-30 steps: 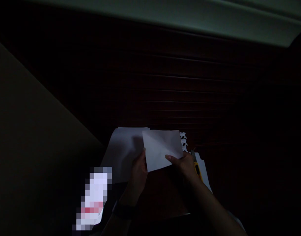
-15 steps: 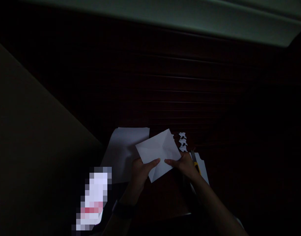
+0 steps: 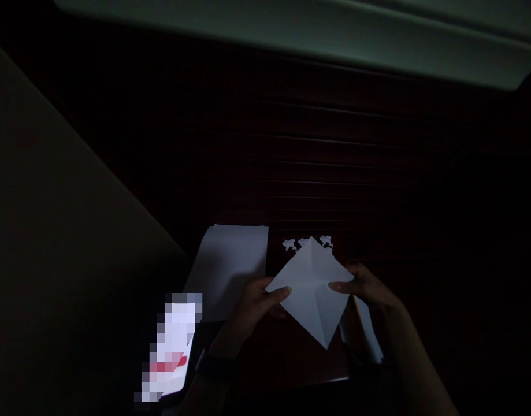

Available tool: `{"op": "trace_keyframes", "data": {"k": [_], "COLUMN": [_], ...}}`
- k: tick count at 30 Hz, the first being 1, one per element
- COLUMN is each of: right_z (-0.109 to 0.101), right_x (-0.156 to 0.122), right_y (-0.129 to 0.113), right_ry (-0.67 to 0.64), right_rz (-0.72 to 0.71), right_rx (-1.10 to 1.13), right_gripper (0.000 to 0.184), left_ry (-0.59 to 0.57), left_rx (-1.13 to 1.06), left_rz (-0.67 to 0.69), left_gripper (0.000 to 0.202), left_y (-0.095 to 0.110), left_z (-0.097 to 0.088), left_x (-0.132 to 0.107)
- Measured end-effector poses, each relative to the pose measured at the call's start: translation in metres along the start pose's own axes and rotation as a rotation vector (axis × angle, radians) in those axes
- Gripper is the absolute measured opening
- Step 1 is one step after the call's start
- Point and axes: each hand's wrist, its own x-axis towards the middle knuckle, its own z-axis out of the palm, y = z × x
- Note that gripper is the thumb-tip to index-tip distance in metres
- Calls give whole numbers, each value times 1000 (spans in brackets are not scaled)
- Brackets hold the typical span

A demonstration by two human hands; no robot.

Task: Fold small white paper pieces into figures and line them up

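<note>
A square sheet of white paper (image 3: 311, 277), creased along its diagonals, is held up with one corner pointing toward me. My left hand (image 3: 259, 303) pinches its left corner, the thumb on top and the other fingers mostly underneath. At the right corner my right hand (image 3: 369, 286) grips it the same way, thumb on the upper face. Behind the sheet lie several small folded white paper pieces (image 3: 289, 245), partly covered by it. A dark band sits on my left wrist.
On the left of the dark table (image 3: 286, 367) lies a stack of white paper (image 3: 234, 254). A lit phone (image 3: 178, 370), its screen blurred out, is at the lower left. Beneath my right hand are a yellow-handled cutter (image 3: 358, 323) and more white paper (image 3: 370, 332).
The sheet has turned and shifted right, so a corner now points toward me. My hands have moved apart to its left and right corners. More small folded pieces show behind it.
</note>
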Motion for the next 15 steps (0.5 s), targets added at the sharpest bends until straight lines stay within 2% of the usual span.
{"op": "trace_keyframes", "data": {"k": [3,7,13,15], "right_z": [-4,-4,1,1], "right_x": [-2,-3,-5,-8], "right_y": [-4,-5,-4,-5], "right_ry": [-63,-87,-21,2], "right_rz": [42,59,-17,-25], "right_rx": [-39,-52,14,54], "right_gripper": [28,29,25,25], "left_ry": [-80,-60,-24,-51], "left_rx": [100,146,10,-1], "left_rz": [-45,-35,-11,-22], "left_gripper": [22,20,23,24], "left_y": [-1,-2,3,7], "left_z": [1,0,-7,-8], "left_x": [-2,-2,-2,-4]}}
